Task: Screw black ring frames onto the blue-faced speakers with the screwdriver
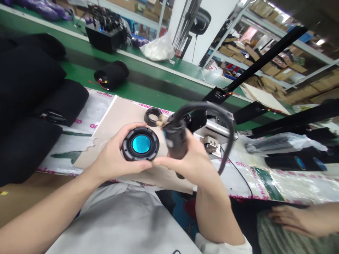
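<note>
My left hand (113,151) is wrapped around a round black speaker (128,152) with a shiny blue centre, which faces up toward me. Beside it, my right hand (189,160) grips a black electric screwdriver (176,141), blurred by motion, with a thick cord looping over the wrist. The right thumb reaches to the lower edge of the speaker, near the left thumb; whether it presses on it I cannot tell. The screwdriver's tip is not clear. Just beyond the speaker, a black ring (148,119) lies on a brown board (111,118).
Black fabric-covered cylinders (71,98) crowd the left, and another cylinder (113,74) with wires lies on the green bench (148,83). A metal fixture (212,143) stands right of my hands. Farther right are bagged black tubes (280,144) and another person's hand (293,218).
</note>
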Action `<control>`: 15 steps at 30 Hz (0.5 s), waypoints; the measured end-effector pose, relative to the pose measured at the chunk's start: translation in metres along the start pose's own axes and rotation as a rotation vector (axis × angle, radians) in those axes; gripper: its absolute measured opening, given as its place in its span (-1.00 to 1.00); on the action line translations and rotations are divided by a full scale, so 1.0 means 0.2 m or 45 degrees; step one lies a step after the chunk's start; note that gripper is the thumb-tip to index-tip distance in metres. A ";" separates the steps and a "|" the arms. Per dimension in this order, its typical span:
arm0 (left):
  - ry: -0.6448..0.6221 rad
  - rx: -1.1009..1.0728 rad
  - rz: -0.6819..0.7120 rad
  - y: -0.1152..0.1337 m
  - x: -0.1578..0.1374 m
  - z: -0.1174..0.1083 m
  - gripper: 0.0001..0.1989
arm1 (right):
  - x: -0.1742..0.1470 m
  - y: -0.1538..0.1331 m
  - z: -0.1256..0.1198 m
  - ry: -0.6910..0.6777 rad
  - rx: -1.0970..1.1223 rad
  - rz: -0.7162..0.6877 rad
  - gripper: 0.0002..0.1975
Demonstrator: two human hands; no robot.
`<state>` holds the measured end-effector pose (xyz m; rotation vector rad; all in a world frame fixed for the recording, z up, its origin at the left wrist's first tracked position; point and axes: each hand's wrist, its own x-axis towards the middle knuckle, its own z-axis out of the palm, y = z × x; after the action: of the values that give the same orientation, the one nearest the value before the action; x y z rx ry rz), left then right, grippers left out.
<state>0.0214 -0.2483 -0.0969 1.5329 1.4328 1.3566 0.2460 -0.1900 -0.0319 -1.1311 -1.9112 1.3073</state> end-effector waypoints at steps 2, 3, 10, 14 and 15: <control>-0.016 0.050 0.029 0.01 0.00 -0.01 -0.11 | -0.03 -0.01 -0.08 0.263 0.255 -0.065 -0.53; -0.024 0.071 0.048 0.01 0.00 -0.02 -0.14 | -0.04 -0.02 -0.13 0.445 0.418 -0.163 -0.64; 0.093 0.385 0.080 -0.01 0.01 0.01 -0.33 | -0.10 -0.01 -0.45 1.272 0.579 -0.709 -0.57; -0.006 0.364 0.081 0.05 0.07 0.17 -0.35 | -0.04 0.05 -0.51 1.122 0.505 -0.602 -0.49; -0.025 0.333 0.070 0.07 0.08 0.22 -0.34 | -0.02 0.07 -0.51 1.063 0.510 -0.610 -0.47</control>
<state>0.0660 -0.2278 -0.0910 1.7568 1.6167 1.2184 0.3354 -0.1441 -0.0060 -0.7595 -1.1280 0.7235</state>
